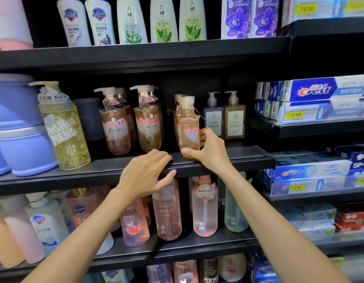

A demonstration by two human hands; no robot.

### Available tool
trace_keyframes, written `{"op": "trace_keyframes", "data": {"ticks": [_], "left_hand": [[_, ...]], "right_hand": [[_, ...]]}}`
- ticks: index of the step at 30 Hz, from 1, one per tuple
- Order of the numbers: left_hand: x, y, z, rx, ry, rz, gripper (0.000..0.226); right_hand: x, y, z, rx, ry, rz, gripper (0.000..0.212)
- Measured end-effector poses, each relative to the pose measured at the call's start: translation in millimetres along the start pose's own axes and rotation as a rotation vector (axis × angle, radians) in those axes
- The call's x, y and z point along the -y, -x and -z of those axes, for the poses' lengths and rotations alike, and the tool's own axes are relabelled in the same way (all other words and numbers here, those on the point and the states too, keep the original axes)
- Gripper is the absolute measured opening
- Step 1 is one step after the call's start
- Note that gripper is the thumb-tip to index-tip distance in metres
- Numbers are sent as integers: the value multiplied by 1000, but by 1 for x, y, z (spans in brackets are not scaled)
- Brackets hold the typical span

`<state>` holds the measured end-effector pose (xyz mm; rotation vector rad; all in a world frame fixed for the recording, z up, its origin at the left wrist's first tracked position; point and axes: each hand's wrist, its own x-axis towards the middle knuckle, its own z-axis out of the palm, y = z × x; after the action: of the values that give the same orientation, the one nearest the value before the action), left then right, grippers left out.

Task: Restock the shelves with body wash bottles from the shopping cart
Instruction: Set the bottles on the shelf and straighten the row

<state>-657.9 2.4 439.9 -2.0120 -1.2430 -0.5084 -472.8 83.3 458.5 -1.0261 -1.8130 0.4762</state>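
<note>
An amber body wash bottle (187, 124) with a cream cap and a pink heart label stands upright on the middle black shelf (248, 155), at the front of a row of like bottles. My right hand (207, 151) grips its lower part, thumb at the base and fingers round the right side. My left hand (146, 173) rests on the shelf's front lip, fingers over the top edge and thumb beneath it, holding no bottle. Two Kustie pump bottles (117, 127) stand to the left. The shopping cart is out of view.
A tall yellow pump bottle (65, 131) and lilac tubs (20, 127) fill the shelf's left end. Two square pump bottles (234, 119) stand right of the held bottle. Pink bottles (203, 209) line the shelf below, white bottles the shelf above. Toothpaste boxes (311, 92) stack at right.
</note>
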Motion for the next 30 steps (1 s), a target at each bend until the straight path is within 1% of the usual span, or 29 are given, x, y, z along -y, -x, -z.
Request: {"op": "trace_keyframes", "data": {"ticks": [7, 11, 13, 15, 16, 18, 19, 20, 22, 23, 24, 25, 26, 27, 29, 30], "left_hand": [[0, 0, -1, -40, 8, 2, 43], [0, 0, -1, -52, 16, 8, 44], [1, 0, 0, -41, 21, 15, 45], [0, 1, 3, -15, 34, 27, 47], [-1, 1, 4, -3, 45, 34, 49], [-3, 1, 8, -9, 87, 50, 49], [-6, 2, 9, -37, 117, 61, 47], [-10, 5, 10, -86, 133, 71, 42], [-29, 15, 4, -222, 141, 102, 30], [-43, 23, -1, -291, 176, 128, 26], [-65, 32, -9, -346, 268, 147, 24], [-88, 42, -17, -379, 386, 167, 24], [-114, 50, -26, -373, 522, 185, 25], [-142, 57, -36, -322, 669, 211, 27], [-201, 70, -58, -135, 928, 282, 30], [-230, 76, -68, -34, 1048, 332, 28]], "right_hand": [[-1, 1, -2, -14, 10, -19, 67], [2, 1, -1, 7, 16, -21, 68], [7, 6, 4, 25, 17, -20, 74], [9, 16, 15, -17, -12, -15, 80], [9, 25, 22, -72, -42, -4, 76], [2, 50, 37, -211, -106, 30, 52], [-4, 67, 44, -263, -127, 38, 39], [-12, 85, 50, -294, -136, 32, 29], [-31, 126, 58, -309, -126, -16, 18], [-41, 146, 59, -301, -116, -49, 16], [-53, 170, 62, -300, -88, -96, 16], [-63, 192, 62, -300, -57, -136, 17], [-75, 215, 62, -301, -21, -180, 17], [-87, 240, 64, -300, 16, -234, 18], [-110, 292, 70, -269, 80, -359, 21], [-118, 317, 74, -258, 102, -418, 22]]}}
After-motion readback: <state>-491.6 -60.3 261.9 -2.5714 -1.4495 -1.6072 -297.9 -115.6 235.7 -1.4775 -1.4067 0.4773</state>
